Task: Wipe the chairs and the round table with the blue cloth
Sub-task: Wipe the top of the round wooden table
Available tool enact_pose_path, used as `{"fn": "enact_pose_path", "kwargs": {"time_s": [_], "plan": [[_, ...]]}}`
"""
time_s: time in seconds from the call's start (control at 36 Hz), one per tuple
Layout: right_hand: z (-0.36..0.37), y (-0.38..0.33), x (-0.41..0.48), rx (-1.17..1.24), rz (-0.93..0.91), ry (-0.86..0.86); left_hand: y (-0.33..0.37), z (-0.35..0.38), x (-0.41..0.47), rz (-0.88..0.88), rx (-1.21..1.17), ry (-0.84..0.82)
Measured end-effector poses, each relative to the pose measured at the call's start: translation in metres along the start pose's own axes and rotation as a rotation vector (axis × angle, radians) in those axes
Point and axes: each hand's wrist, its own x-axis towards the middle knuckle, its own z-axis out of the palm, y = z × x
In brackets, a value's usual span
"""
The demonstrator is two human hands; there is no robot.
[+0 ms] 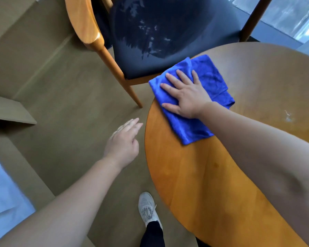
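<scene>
The folded blue cloth [210, 81] lies at the left edge of the round wooden table [203, 184], partly overhanging it. My right hand [185, 94] lies flat on the cloth, fingers spread, pressing it onto the tabletop. My left hand [123, 139] hovers over the floor just left of the table's edge, fingers loosely apart and holding nothing. A wooden chair [86, 29] with a dark blue seat [168, 32] stands behind the table; the seat shows wet streaks.
A brown floor [61, 86] spreads to the left. My foot in a grey sneaker [147, 209] stands beside the table. A pale bed edge [2, 193] fills the lower left. A window [292, 16] lies at the top right. A small wet mark [289, 116] sits on the table.
</scene>
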Motion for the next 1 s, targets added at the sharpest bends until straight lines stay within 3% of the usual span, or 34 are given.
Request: {"fn": "enact_pose_path", "kwargs": {"time_s": [0.14, 0.53, 0.75, 1.0], "plan": [[-0.003, 0.028, 0.008, 0.021, 0.144, 0.020, 0.036, 0.007, 0.017, 0.075, 0.017, -0.080], [-0.009, 0.089, -0.002, 0.072, 0.319, 0.047, 0.100, 0.022, 0.057, 0.170, 0.165, -0.319], [-0.004, 0.091, -0.041, 0.100, 0.509, 0.045, 0.119, 0.032, 0.061, 0.092, 0.139, -0.342], [0.002, 0.103, -0.105, 0.081, 0.554, 0.011, 0.140, 0.034, 0.063, 0.042, 0.288, -0.373]]}}
